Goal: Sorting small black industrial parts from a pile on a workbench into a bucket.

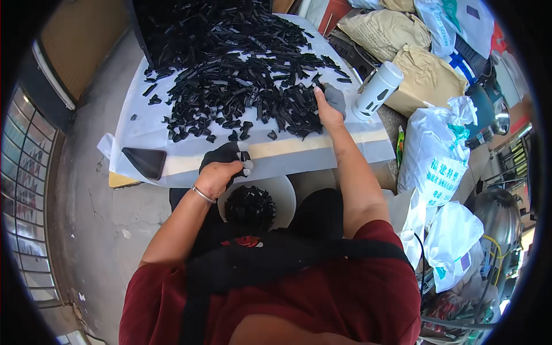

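Many small black plastic-looking pieces lie heaped and scattered over a white-covered table. At the near table edge is my left hand, in a dark covering with pale fingertips; its fingers are curled, and what they hold, if anything, cannot be made out. My right hand, with grey-covered fingers, rests against the right side of the heap, thumb apart from the fingers. Below my left hand, between my knees, a white bucket holds more black pieces.
A dark phone-like flat object lies at the table's left corner. To the right of the heap stands a white bottle. Brown paper sacks and white woven sacks crowd the right side. A black container rises behind the heap.
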`<state>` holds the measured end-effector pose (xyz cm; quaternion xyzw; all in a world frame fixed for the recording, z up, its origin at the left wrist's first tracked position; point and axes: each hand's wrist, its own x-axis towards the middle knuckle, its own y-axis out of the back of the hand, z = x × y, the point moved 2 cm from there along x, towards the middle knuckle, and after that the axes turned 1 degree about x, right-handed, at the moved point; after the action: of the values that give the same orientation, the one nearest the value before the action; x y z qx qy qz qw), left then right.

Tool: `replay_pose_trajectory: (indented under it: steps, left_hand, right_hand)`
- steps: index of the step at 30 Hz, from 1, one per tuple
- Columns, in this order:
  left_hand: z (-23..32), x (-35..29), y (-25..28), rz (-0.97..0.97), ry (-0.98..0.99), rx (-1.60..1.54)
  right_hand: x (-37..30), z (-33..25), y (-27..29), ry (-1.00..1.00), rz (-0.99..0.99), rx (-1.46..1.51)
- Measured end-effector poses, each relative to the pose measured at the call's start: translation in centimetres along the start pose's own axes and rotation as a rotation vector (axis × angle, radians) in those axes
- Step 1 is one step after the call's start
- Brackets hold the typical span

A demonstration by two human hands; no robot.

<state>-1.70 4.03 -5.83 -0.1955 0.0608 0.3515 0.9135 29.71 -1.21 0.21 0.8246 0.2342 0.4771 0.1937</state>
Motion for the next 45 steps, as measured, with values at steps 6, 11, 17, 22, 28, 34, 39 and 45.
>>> replay_pose_trajectory:
  steps: [6, 11, 17, 22, 28, 34, 39, 45]
  left_hand:
    - [1.8, -2.4, 1.0, -0.049, -0.052, -0.013]
    - [2.7, -2.1, 1.6, -0.143, -0.061, -0.125]
    - [2.7, -2.7, 1.4, -0.111, 0.06, -0.129]
    - [2.8, -3.7, 1.7, -0.105, 0.082, -0.176]
    - [2.6, -5.6, 2.1, -0.059, 0.095, -0.338]
    - [0.4, -7.1, 0.7, -0.179, 0.067, 0.538]
    - [2.0, -7.3, -1.4, -0.391, 0.181, 1.347]
    - [0.1, -6.5, -0.6, -0.451, 0.014, 1.134]
  right_hand:
    - [0.9, -3.9, -4.7, 0.067, -0.202, -0.116]
    - [2.7, -6.7, -4.1, -0.292, 0.096, 0.661]
    - [1.5, -7.3, -3.1, -0.548, 0.227, 1.1]
    - [-1.5, -11.3, -2.5, -0.23, -0.072, 0.662]
    - [-10.7, -20.7, 1.7, 0.397, -0.533, 0.082]
    - [-14.0, -19.8, 2.6, 0.359, -0.686, 0.188]
    - [-14.5, -18.8, 3.9, 0.311, -0.961, 0.297]
    - [-15.5, -18.4, 4.4, 0.152, -0.814, 0.355]
